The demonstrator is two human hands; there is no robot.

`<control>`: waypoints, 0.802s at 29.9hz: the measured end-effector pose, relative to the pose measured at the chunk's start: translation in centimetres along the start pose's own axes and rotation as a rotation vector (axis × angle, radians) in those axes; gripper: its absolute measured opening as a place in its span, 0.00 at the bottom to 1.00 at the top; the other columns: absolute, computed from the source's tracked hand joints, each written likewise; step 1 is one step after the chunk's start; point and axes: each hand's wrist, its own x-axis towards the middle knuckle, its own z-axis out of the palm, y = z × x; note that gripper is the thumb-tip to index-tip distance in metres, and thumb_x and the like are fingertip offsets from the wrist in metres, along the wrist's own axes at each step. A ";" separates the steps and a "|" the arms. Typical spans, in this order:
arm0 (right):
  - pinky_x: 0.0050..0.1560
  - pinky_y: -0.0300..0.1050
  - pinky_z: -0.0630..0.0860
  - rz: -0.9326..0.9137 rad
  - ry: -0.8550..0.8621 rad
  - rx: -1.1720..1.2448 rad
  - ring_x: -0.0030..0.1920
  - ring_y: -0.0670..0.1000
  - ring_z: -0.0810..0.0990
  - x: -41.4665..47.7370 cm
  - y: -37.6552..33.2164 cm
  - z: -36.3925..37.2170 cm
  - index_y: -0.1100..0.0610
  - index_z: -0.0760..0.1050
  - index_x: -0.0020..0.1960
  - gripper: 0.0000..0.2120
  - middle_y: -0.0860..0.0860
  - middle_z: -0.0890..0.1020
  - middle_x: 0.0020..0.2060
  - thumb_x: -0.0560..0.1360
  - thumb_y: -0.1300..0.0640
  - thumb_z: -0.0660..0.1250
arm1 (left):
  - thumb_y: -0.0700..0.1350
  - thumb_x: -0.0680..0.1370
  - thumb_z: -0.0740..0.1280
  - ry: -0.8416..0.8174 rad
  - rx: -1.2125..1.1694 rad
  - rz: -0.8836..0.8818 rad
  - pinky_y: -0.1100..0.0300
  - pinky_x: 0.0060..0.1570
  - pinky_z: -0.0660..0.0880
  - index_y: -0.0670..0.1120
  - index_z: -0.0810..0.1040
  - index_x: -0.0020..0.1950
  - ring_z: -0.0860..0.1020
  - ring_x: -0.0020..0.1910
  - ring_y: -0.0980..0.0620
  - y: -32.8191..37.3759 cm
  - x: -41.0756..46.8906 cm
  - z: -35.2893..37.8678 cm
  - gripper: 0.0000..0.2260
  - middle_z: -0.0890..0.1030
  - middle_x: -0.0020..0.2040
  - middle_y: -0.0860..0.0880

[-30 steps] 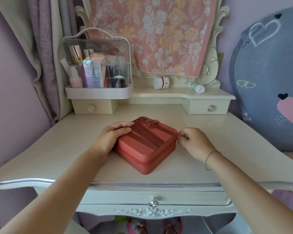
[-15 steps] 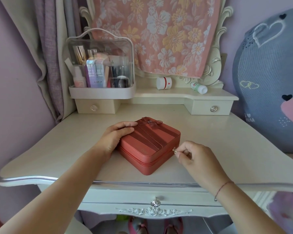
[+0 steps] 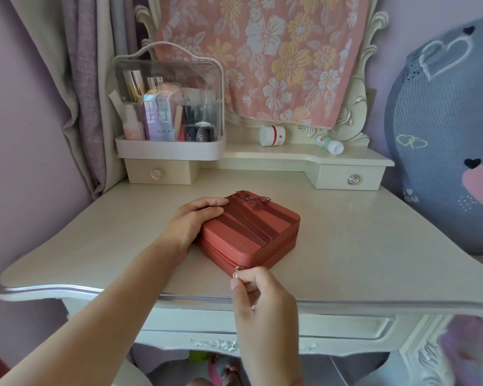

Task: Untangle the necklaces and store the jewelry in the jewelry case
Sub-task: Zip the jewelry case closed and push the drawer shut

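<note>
A red jewelry case (image 3: 251,232) with a ribbon bow on its lid lies closed in the middle of the cream dressing table (image 3: 374,246), turned corner-on to me. My left hand (image 3: 193,221) rests on the case's left side, fingers curved over the lid edge and holding it down. At the near corner my right hand (image 3: 258,291) pinches the small metal zipper pull (image 3: 236,273). No necklaces or other jewelry are in view.
A clear cosmetics box (image 3: 169,107) with bottles stands on the back left shelf. A white jar (image 3: 272,135) and a tipped small bottle (image 3: 330,144) sit on the shelf under a floral cloth. A large grey heart cushion (image 3: 452,135) leans at the right.
My right hand has drawn the zipper pull from the case's right corner along the front right side to the near corner. The left hand stays on the case.
</note>
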 end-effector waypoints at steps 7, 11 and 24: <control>0.28 0.42 0.75 -0.088 0.112 -0.204 0.28 0.48 0.79 0.7 -1.2 2.7 0.47 0.79 0.40 0.03 0.42 0.81 0.30 0.67 0.54 0.68 | 0.39 0.77 0.67 0.066 -0.037 0.022 0.57 0.54 0.75 0.48 0.84 0.51 0.79 0.48 0.51 -0.3 -1.5 1.7 0.08 0.84 0.53 0.48; 0.39 0.44 0.76 -0.026 0.017 -0.225 0.39 0.50 0.82 1.5 -1.2 3.2 0.48 0.80 0.47 0.04 0.44 0.84 0.39 0.74 0.55 0.68 | 0.40 0.82 0.60 0.026 -0.179 -0.040 0.53 0.57 0.76 0.47 0.83 0.55 0.80 0.50 0.49 -0.3 -3.1 2.6 0.11 0.84 0.53 0.46; 0.39 0.35 0.76 -0.257 -0.183 -0.207 0.38 0.40 0.79 4.5 -1.3 -1.0 0.49 0.82 0.46 0.05 0.41 0.83 0.38 0.76 0.54 0.67 | 0.38 0.81 0.59 -0.248 -0.220 -0.046 0.55 0.64 0.73 0.40 0.73 0.67 0.78 0.61 0.47 -1.5 -6.4 -0.7 0.14 0.81 0.61 0.42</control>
